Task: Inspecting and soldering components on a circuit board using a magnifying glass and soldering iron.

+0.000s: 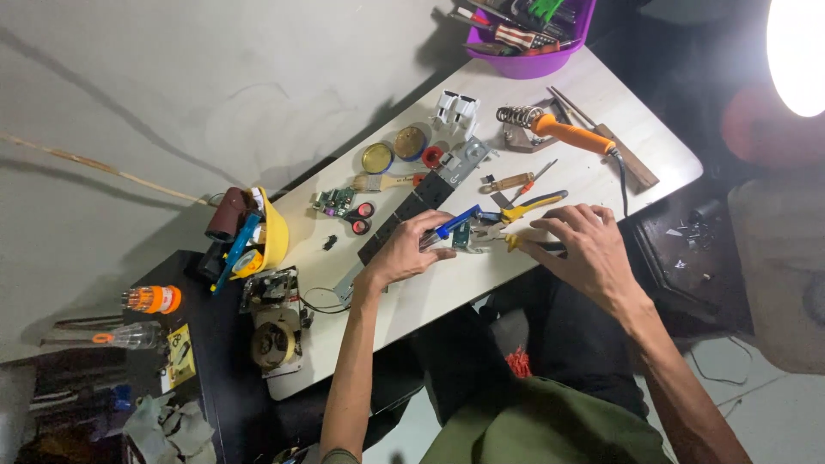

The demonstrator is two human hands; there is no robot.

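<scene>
Left hand [402,251] grips blue-handled screwdriver [455,221]; right hand [584,245] spread over yellow-handled pliers [526,206]; black strip [404,216], soldering iron [567,133] nearby.

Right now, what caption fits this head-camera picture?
Two hands, left gripping a blue-handled screwdriver, right near yellow pliers.

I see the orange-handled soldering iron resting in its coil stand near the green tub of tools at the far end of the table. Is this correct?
Not quite: the tub of tools is purple, not green. The head view shows it at the far end of the table, and the orange-handled soldering iron does rest in its coil stand near it.
</scene>
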